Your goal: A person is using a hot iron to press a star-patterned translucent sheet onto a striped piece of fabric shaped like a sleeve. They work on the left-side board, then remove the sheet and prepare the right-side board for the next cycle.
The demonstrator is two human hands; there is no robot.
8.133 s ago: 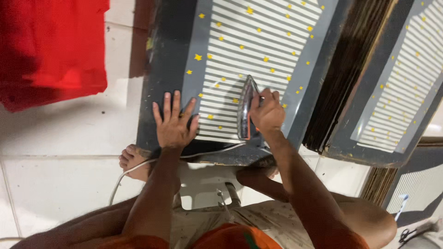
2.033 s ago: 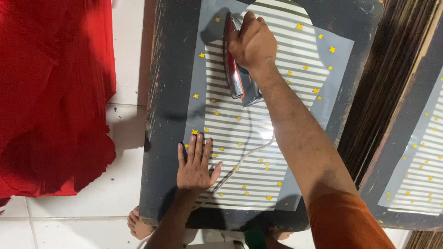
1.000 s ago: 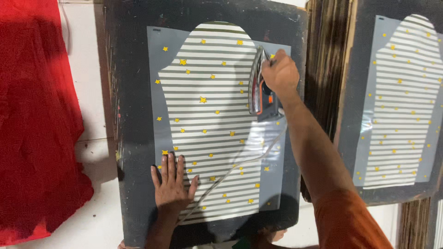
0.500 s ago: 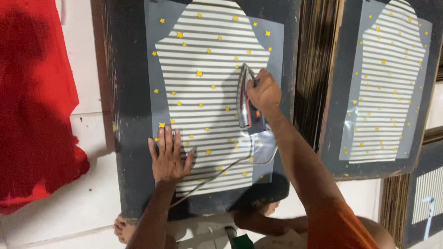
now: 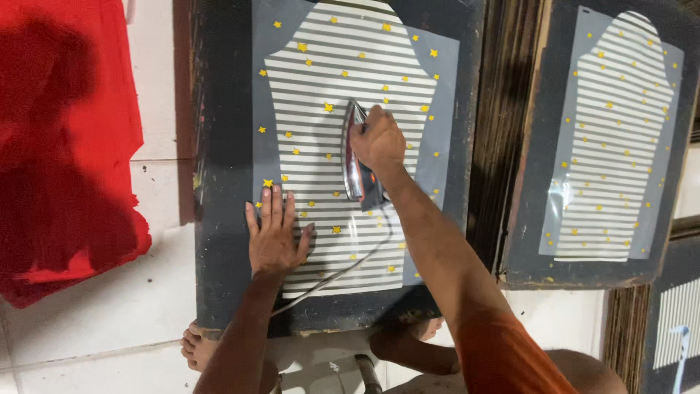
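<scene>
- 2 hands are in my view, both on the same dark board (image 5: 222, 219), which fills the middle of the frame.
- My right hand (image 5: 379, 138) is wrapped tight around the handle of an iron (image 5: 356, 157); the fingers curl over the grip from the 3 o'clock side.
- I see the iron standing on the striped sheet (image 5: 343, 138), its nose pointing toward 12 o'clock and its heel toward 6 o'clock.
- My left hand (image 5: 275, 237) lies flat with fingers spread, palm down, at about 7 o'clock from the iron; it presses the lower left part of the sheet and holds nothing.
- The sheet is grey with white stripes and small yellow stars, cut in a sleeve-like outline, and it covers most of the board.
- I see a thin cord (image 5: 328, 273) running from the iron's heel toward 7 o'clock, passing just beside my left hand and over the board's lower edge.
- 1 more board with a similar striped sheet (image 5: 612, 138) sits at 3 o'clock, well apart from both hands.
- I see red cloth (image 5: 65, 146) on the white tiled floor (image 5: 138, 306) at 9 o'clock.
- A bare foot (image 5: 198, 346) shows at 7 o'clock, below the board's edge.
</scene>
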